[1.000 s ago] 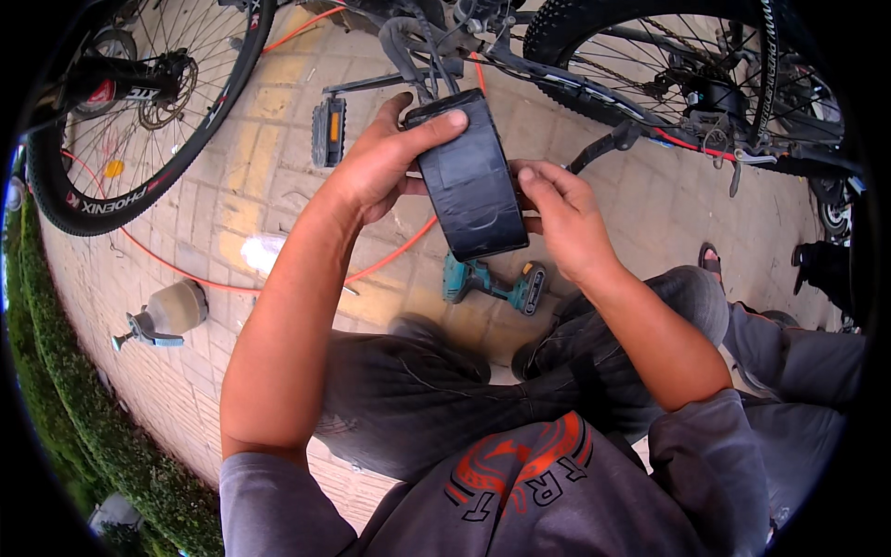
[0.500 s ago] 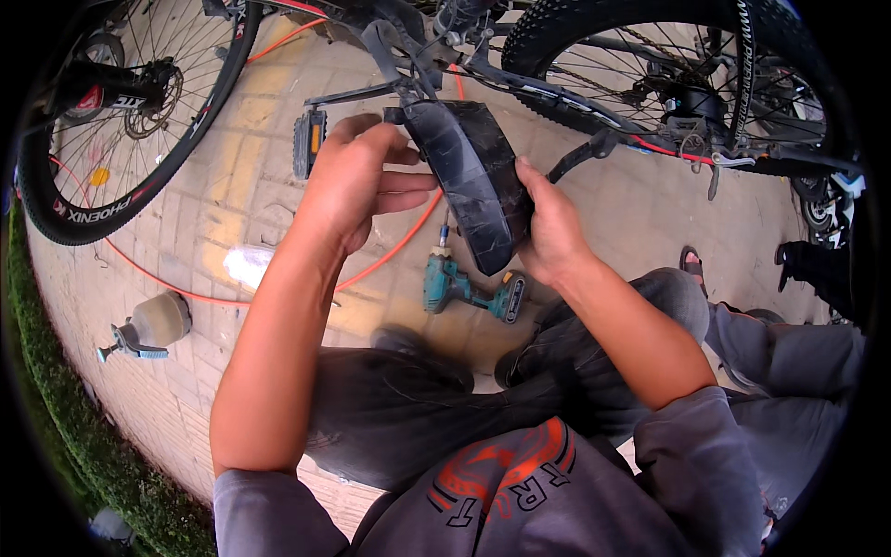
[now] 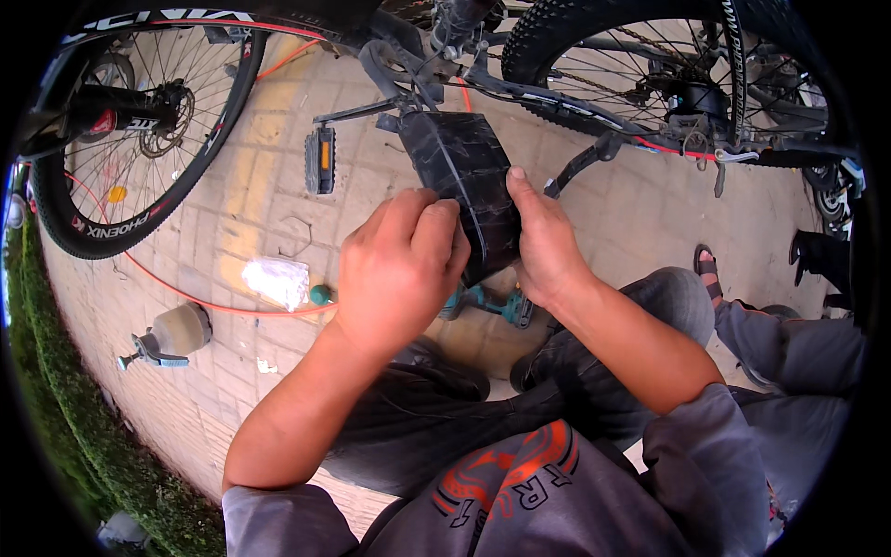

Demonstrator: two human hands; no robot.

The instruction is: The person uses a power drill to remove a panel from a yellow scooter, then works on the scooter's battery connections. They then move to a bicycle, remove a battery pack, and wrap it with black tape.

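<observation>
A black block wrapped in shiny tape (image 3: 461, 176), long and angular, is held tilted in front of the bicycle's crank. My right hand (image 3: 549, 246) grips its right side, thumb lying on the upper face and fingers out of sight behind. Against its lower left edge press the curled fingers of my left hand (image 3: 401, 255), closed at the block; whether they also pinch a bit of tape cannot be made out. Below the block, a teal cordless drill (image 3: 497, 304) lies on the paving, partly hidden by my left hand and the block.
A bicycle's front wheel (image 3: 148, 148), pedal (image 3: 321, 161) and rear wheel (image 3: 640, 84) stand beyond my hands. An orange hose (image 3: 232, 311) crosses the paving near a clear plastic bag (image 3: 278, 281) and a spray bottle (image 3: 176, 332). A person's sandalled foot (image 3: 707, 267) is at right.
My left hand has moved down and right from the block's upper left side, its spread fingers now curled in. The block has shifted slightly, and the view has shifted a little.
</observation>
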